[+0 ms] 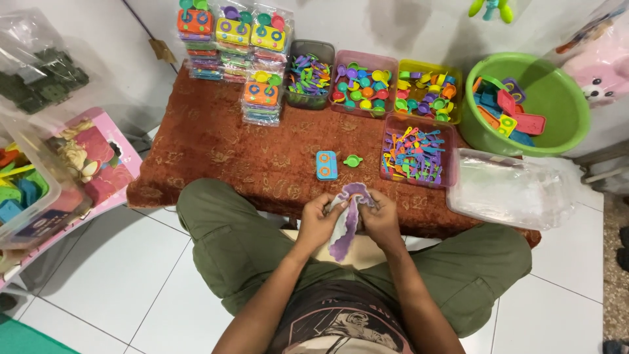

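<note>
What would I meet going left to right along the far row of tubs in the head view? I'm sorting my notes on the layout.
Grey tub of purple utensils → pink tub of toy pots → yellow tub of toy cups → green basin of toy stoves.

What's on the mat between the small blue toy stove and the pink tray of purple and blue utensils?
In the head view, a small green toy pan lies between the blue toy stove and the pink tray, on the brown mat.
</note>
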